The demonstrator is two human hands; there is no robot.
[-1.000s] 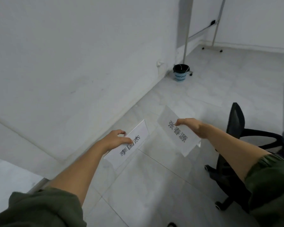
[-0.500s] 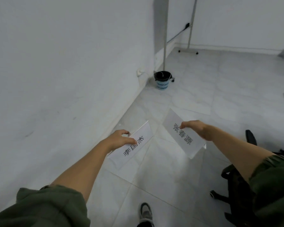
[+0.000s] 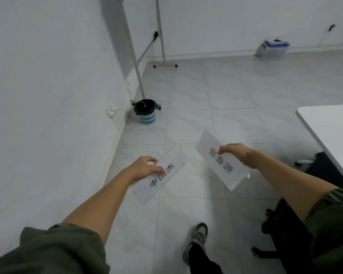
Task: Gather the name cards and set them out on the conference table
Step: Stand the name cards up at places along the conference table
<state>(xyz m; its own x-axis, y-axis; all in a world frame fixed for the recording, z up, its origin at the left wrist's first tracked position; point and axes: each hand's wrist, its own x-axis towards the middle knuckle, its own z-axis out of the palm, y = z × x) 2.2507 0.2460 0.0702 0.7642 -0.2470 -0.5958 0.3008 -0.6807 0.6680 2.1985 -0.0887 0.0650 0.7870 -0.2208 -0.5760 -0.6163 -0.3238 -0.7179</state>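
Fingers (image 3: 150,159) of the left hand (image 3: 142,168) are curled round the top edge of the left name card (image 3: 163,177), and the thumb presses on its front. Fingers (image 3: 225,149) of the right hand (image 3: 241,155) are curled over the top of the right name card (image 3: 219,165) and hold it tight. Both cards are white and folded like little tents, with dark writing on them. They are up in the air over the pale tiled floor (image 3: 206,99), side by side but not touching. The white conference table (image 3: 329,131) shows one corner on the right, apart from both cards. A black office chair (image 3: 285,224) stands beside the table. A small bin (image 3: 146,112) with a black bag sits by the wall (image 3: 48,95). One grey shoe (image 3: 199,235) is on the floor below.
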